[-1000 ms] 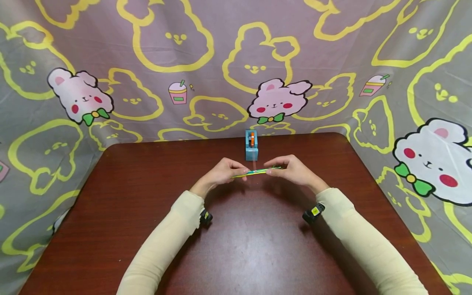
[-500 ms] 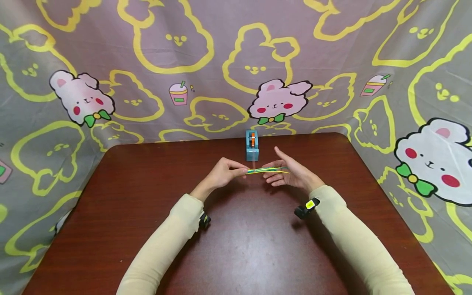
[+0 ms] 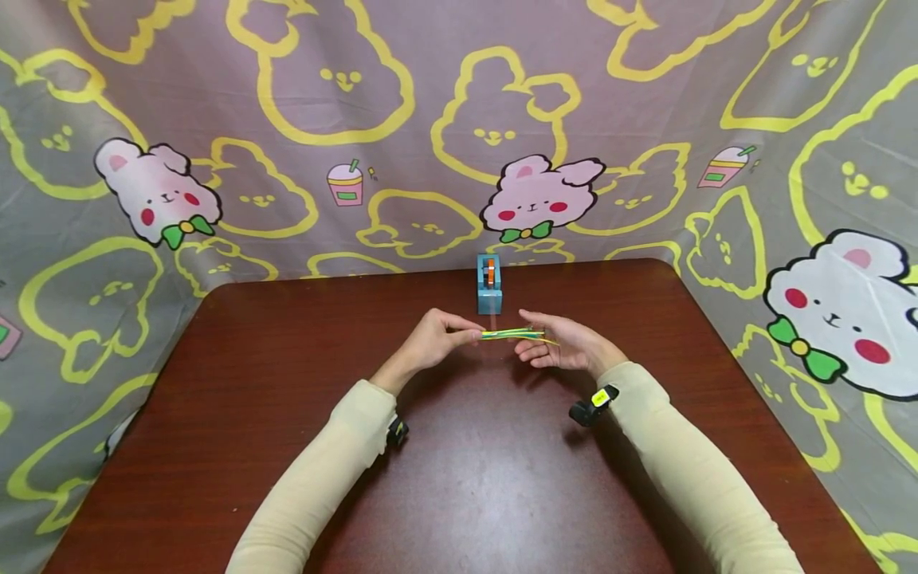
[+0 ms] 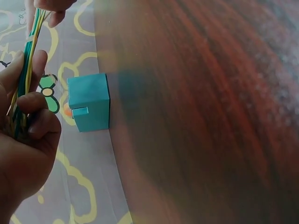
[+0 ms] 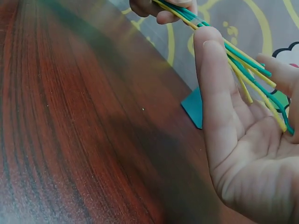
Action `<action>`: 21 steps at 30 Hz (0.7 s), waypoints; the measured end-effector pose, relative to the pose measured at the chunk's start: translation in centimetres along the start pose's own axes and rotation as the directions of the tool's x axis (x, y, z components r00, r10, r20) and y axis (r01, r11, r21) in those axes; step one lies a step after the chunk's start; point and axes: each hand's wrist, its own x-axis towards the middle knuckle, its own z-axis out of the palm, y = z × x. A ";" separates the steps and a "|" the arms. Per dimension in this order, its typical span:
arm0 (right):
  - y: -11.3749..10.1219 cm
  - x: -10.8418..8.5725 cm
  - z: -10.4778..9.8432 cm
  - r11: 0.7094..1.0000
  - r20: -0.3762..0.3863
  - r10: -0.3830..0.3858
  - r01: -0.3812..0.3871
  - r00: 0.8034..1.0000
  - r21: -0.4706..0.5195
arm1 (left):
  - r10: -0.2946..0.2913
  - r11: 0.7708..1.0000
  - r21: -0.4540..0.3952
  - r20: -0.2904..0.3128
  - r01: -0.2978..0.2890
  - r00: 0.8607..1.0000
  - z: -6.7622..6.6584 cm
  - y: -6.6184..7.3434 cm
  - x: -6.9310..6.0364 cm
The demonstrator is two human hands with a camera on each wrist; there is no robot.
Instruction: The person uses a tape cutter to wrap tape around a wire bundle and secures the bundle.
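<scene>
Yellow and green wires form a thin bundle (image 3: 511,334), held level above the table between the two hands. My left hand (image 3: 436,339) grips the bundle's left end between thumb and curled fingers, as the left wrist view shows. Around the right end, my right hand (image 3: 562,341) lies with fingers extended and thumb apart. In the right wrist view, loose wire ends (image 5: 254,79) fan out before its palm; whether a finger touches them I cannot tell. A pale band of clear tape (image 4: 30,38) crosses the wires. Behind stands a blue tape dispenser (image 3: 490,301) with an orange core.
A faint clear strip (image 3: 493,320) runs from the dispenser's front toward the bundle. The brown wooden table (image 3: 301,446) spreads around the arms. A patterned curtain (image 3: 402,151) encloses its back and sides.
My right hand has released its pinch on the bundle's right end and spread its fingers. Its thumb rose, then came down toward the wires. My left hand keeps its grip nearly in place.
</scene>
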 end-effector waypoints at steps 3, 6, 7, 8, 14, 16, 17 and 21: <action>0.1 0.0 0.1 1.000 -0.006 -0.009 0.009 1.000 0.002 | 0.010 1.000 0.020 0.000 -0.010 1.000 0.1 -0.1 0.0; 0.1 0.0 0.1 1.000 -0.022 -0.030 0.030 0.999 0.007 | 0.018 0.999 0.034 -0.001 -0.018 1.000 0.1 -0.1 0.0; 0.0 0.0 0.1 0.999 -0.031 -0.037 0.038 0.999 0.006 | 0.020 0.999 0.034 -0.001 -0.020 1.000 0.2 -0.2 0.0; 0.0 0.0 0.1 0.999 -0.036 -0.046 0.046 0.998 0.003 | 0.021 0.999 0.034 -0.001 -0.021 1.000 0.2 -0.2 0.0; -0.5 -0.3 0.0 0.995 -0.060 -0.094 0.092 0.994 -0.032 | 0.027 0.999 0.016 -0.001 -0.027 1.000 0.3 -0.3 0.1; -0.6 -0.5 0.0 0.992 -0.058 -0.118 0.115 0.991 -0.052 | 0.023 1.000 0.010 -0.004 -0.023 1.000 0.2 -0.2 0.1; -0.7 -0.5 0.0 0.989 -0.054 -0.134 0.131 0.989 -0.069 | 0.020 1.000 0.008 -0.006 -0.020 1.000 0.2 -0.2 0.1; -0.9 -0.7 0.0 0.969 -0.050 -0.202 0.192 0.978 -0.153 | -0.002 1.000 -0.017 -0.014 0.002 1.000 0.0 -0.2 0.3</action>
